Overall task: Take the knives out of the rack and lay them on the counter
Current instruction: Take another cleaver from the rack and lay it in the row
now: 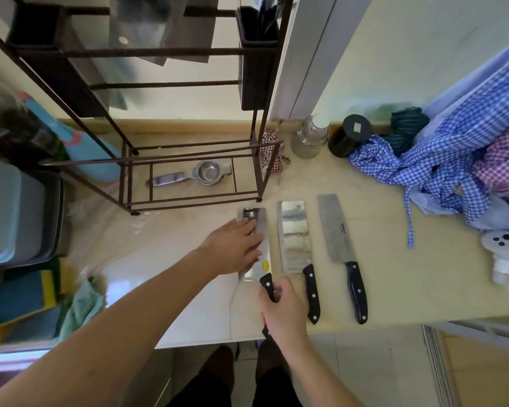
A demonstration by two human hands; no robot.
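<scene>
You are laying a broad cleaver flat on the cream counter, its blade pointing toward 12 o'clock and its black riveted handle toward 6. Your left hand is resting palm-down on the shiny steel, fingers straight and pressed close together, covering much of the blade's left half (a small yellow sticker is showing near the heel). Your right hand is curling around the handle, fingers wrapped and gripping it at the counter's front edge.

At 3 o'clock of this cleaver, a second cleaver is lying parallel, mirror-bright with a hole in its top corner and the same black handle. Further toward 3, well apart from your hands, a narrower knife is lying with a duller grey blade and a longer black handle.

The dark metal rack is standing at 11 o'clock of the cleavers, with a metal squeezer lying on the counter inside its base.
</scene>
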